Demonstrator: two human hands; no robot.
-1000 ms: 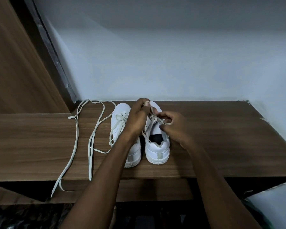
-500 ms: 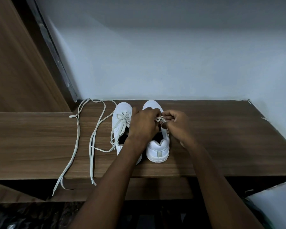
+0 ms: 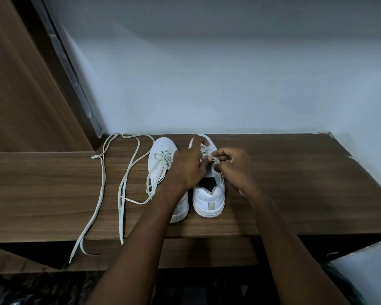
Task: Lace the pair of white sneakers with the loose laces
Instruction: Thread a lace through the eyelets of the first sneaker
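Two white sneakers stand side by side on the wooden desk [image 3: 273, 172], heels toward the person and toes toward the wall, so each shoe's long axis runs straight away from the camera. Both hands work over the right sneaker [image 3: 209, 199]. The right hand [image 3: 233, 170] has its fingers curled in a pinch on the short lace [image 3: 213, 160] just above the eyelets, near the middle of the shoe. The left hand [image 3: 189, 168] lies across the gap between the shoes with its fingers bent down onto the laced part near the toe; it seems to hold the lace there, though the fingertips are partly hidden, so I cannot tell whether it pinches or only presses.

What the next move turns on — as I judge it — is that the pinched lace end sits between the two grips, with the open eyelets lying back toward the heel, on the near side of the right hand. That hand is nearer those holes, so it looks the likelier one to thread.

The left sneaker [image 3: 163, 159] sits just beside the other, partly under the left forearm, its long lace [image 3: 156, 175] loosely threaded — the ends trail left over the desk. A loose lace [image 3: 101, 186] lies well apart to the left, its ends hanging off the front edge.
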